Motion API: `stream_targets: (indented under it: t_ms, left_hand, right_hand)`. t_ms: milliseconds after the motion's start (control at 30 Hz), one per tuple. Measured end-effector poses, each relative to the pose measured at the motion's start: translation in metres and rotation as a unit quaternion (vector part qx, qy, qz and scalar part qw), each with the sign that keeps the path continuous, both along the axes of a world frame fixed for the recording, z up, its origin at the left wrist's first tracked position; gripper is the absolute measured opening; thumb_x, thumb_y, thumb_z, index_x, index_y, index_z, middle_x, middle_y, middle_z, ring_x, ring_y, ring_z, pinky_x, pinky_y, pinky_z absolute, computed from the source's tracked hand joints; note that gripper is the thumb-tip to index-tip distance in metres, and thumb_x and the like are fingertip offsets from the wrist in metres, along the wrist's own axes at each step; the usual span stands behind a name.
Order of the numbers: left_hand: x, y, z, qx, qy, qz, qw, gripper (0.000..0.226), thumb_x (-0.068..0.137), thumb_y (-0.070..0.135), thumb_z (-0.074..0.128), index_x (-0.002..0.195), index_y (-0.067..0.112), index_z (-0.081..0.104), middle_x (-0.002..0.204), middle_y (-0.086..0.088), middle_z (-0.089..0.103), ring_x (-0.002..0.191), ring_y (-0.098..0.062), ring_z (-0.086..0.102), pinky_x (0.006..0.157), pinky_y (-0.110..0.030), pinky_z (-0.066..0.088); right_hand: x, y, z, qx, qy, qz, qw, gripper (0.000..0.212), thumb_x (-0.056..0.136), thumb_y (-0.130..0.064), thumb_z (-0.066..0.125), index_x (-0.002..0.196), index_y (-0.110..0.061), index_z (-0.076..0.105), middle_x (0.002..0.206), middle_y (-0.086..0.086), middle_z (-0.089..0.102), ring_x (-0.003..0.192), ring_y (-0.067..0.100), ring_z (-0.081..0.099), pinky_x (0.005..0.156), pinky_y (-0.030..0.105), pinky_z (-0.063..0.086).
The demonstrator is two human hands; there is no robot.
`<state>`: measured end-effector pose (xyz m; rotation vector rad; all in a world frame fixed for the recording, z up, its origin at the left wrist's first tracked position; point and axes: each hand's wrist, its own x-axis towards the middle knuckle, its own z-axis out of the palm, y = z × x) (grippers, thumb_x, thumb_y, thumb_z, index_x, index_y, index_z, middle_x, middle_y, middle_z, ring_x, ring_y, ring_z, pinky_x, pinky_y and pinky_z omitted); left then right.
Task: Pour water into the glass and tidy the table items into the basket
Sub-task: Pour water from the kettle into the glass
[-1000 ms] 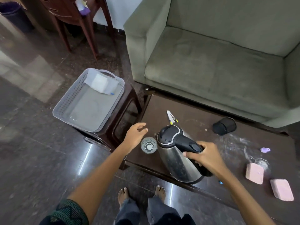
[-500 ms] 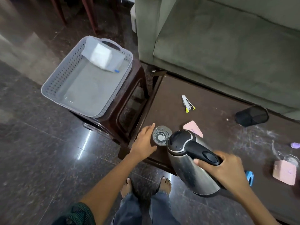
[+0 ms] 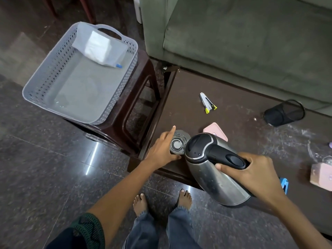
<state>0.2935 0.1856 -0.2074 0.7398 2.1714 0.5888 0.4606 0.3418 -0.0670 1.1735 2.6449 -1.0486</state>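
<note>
The right hand [image 3: 251, 174] clenched the heavy steel kettle's [image 3: 212, 169] black handle at lower centre; the left hand [image 3: 161, 151] steadied the fragile clear glass [image 3: 177, 145].

Left hand [image 3: 162, 150] now wrapped round the glass [image 3: 177, 144] instead of hovering beside it, kettle [image 3: 213, 169] tipped further over with its spout right up against the rim.

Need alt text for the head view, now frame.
A right hand tilts a steel electric kettle over a clear drinking glass steadied by the left hand on a dark brown table; a grey plastic basket sits on a stool alongside.
</note>
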Motion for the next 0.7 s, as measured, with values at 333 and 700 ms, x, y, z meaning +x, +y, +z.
stream_targets:
  t_ms: [333,700]
  left_hand:
    - [-0.009,0.003,0.004,-0.025,0.06,-0.028,0.998,0.103,0.066,0.048,0.078,0.147,0.032,0.016,0.14,0.005,0.039,0.12,-0.022,0.053,0.091,-0.041,0.049]
    - [-0.015,0.001,0.007,-0.024,0.082,-0.06,0.995,0.103,0.063,0.048,0.079,0.147,0.03,0.022,0.132,0.004,0.048,0.116,-0.019,0.054,0.096,-0.04,0.046]
  right_hand:
    - [-0.011,0.01,0.016,0.059,-0.047,0.038,0.996,0.038,0.059,-0.046,0.077,0.052,-0.015,0.057,0.047,-0.003,0.053,0.056,0.02,0.054,0.048,0.027,0.032]
    - [-0.025,0.016,0.03,0.08,-0.073,0.082,0.991,0.054,0.062,-0.05,0.074,0.042,-0.017,0.036,0.04,-0.004,0.037,0.045,0.013,0.038,0.044,0.026,0.025]
